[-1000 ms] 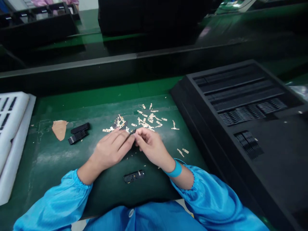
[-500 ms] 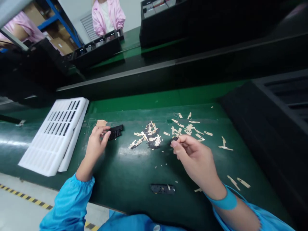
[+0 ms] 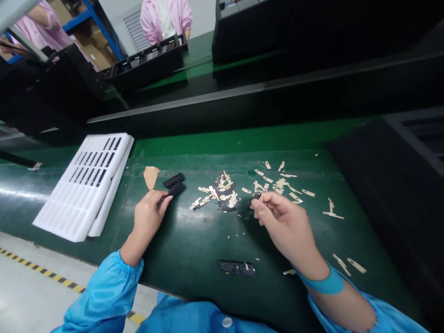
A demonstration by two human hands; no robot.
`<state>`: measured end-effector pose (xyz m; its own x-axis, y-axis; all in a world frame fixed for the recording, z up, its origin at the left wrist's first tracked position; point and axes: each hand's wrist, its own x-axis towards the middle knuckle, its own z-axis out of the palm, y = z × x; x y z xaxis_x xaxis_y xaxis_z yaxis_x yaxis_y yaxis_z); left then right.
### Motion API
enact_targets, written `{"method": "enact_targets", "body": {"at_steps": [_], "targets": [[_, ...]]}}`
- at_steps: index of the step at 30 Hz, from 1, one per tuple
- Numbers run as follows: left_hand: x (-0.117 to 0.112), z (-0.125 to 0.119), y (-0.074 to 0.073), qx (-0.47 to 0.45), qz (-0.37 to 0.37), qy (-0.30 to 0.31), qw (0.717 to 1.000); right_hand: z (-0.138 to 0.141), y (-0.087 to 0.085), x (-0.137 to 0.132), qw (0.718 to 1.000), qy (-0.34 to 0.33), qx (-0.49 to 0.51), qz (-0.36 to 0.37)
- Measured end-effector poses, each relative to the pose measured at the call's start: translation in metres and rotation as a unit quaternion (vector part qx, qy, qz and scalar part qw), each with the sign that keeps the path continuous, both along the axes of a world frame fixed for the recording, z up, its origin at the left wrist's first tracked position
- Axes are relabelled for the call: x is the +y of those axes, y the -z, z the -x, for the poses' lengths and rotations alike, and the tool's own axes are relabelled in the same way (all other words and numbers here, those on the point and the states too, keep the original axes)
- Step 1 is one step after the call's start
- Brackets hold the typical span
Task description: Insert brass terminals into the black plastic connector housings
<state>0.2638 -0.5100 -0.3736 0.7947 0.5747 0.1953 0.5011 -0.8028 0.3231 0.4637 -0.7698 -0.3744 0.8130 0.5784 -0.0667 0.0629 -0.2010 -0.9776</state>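
Thumb and fingers of my left hand pinch the near end of a black rectangular part. A second black part lies on the table just beyond it. My right hand holds a small dark piece between thumb and fingertips, mostly hidden by them. Between the hands sits a pile of small black and cream pieces. Thin cream strips are scattered beyond my right hand. Closer to me a flat black module with small details lies on the table.
White slotted foam trays, partly filled with black parts, are stacked at the left. A tan scrap lies beyond my left hand. A large black bin borders the right. Across the dark ledge, people in pink stand near black bins.
My left hand has come nearer to me, drawing one black part away from the other and uncovering the tan scrap. My right hand keeps its pinch. The whole view has shifted slightly.
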Motion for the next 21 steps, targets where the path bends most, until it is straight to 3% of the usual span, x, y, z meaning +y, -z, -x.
{"method": "enact_targets", "body": {"at_steps": [2,4,7,11,16,18,21], "targets": [[-0.008,-0.002,-0.002,0.014,-0.014,-0.013,1.000,0.000,0.001,0.000,1.000,0.000,0.006,-0.001],[-0.012,-0.004,-0.008,0.016,0.021,-0.047,0.999,0.000,0.003,0.000,1.000,-0.002,0.008,0.000],[-0.017,-0.009,-0.022,-0.044,0.200,-0.080,0.976,0.000,0.005,0.002,1.000,-0.008,0.018,-0.002],[-0.045,-0.034,-0.031,-0.131,0.500,-0.035,0.855,0.001,0.004,0.004,0.998,-0.025,0.043,-0.032],[-0.092,-0.084,-0.008,-0.109,0.675,-0.020,0.730,-0.001,0.004,0.005,0.998,-0.010,0.046,-0.039],[-0.102,-0.097,0.002,-0.112,0.707,-0.027,0.697,-0.002,0.006,0.004,0.999,-0.002,0.028,-0.026],[-0.107,-0.103,0.012,-0.119,0.711,-0.021,0.693,-0.003,0.009,0.004,1.000,-0.023,0.001,-0.004]]}}
